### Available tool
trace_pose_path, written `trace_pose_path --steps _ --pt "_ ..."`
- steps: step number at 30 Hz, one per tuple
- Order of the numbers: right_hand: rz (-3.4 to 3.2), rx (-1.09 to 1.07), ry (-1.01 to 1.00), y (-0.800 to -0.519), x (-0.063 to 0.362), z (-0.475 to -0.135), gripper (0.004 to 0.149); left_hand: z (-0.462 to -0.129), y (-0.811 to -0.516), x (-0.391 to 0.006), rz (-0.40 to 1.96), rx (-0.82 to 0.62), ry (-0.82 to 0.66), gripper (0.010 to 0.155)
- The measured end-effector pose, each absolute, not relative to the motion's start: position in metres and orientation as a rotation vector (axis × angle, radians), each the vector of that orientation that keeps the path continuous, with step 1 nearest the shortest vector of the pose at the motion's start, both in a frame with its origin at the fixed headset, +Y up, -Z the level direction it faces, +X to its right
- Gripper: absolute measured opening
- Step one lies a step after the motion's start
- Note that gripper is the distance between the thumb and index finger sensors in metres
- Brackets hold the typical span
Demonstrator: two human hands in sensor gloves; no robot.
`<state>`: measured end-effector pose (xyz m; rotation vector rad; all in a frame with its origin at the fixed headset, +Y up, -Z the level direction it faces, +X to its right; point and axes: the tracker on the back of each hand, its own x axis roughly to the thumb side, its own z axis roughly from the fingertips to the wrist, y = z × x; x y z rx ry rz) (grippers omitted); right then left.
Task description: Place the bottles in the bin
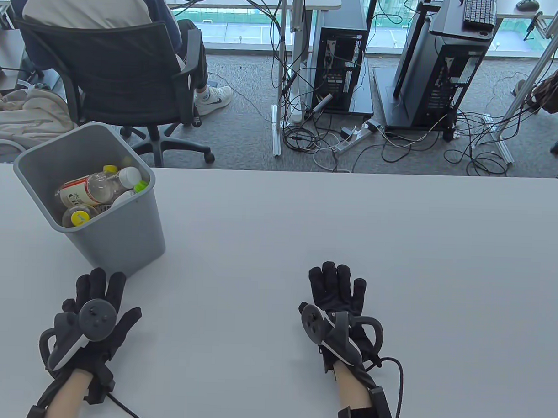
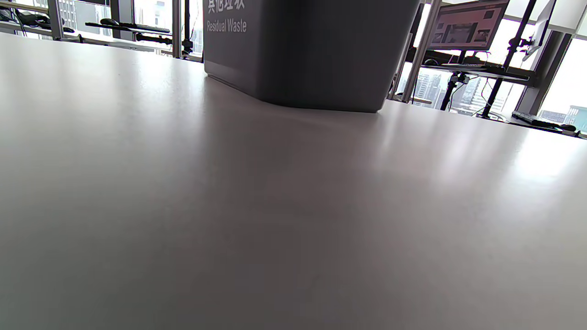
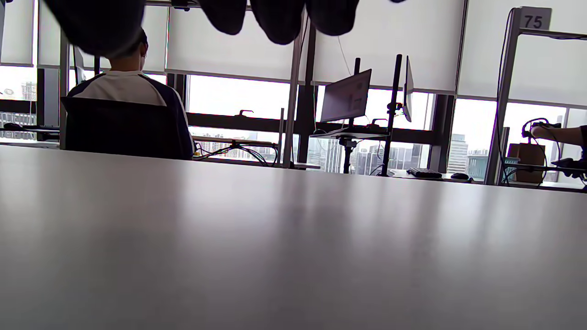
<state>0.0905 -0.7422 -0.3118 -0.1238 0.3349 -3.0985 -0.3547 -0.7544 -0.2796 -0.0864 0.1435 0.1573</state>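
1. Grey bin [image 1: 118, 231] stands on worktop [image 1: 351, 243], far left.
2. Bottles [image 1: 99, 189] lie inside bin.
3. Left hand [image 1: 92, 316] and right hand [image 1: 337, 302]: flat, fingers spread, grasping nothing.

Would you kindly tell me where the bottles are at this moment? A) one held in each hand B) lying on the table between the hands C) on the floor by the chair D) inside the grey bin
D: the bottles lie piled inside the grey bin, and both hands rest flat and hold nothing.
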Motion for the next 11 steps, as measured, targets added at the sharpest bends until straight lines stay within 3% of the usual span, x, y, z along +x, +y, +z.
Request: trace_pose_path --steps 11 --pt "-3.125 -0.122 0.341 -0.7399 0.0898 -0.3127 0.076 -0.2795 -0.7554 -0.3555 0.155 -0.113 0.155 0.084"
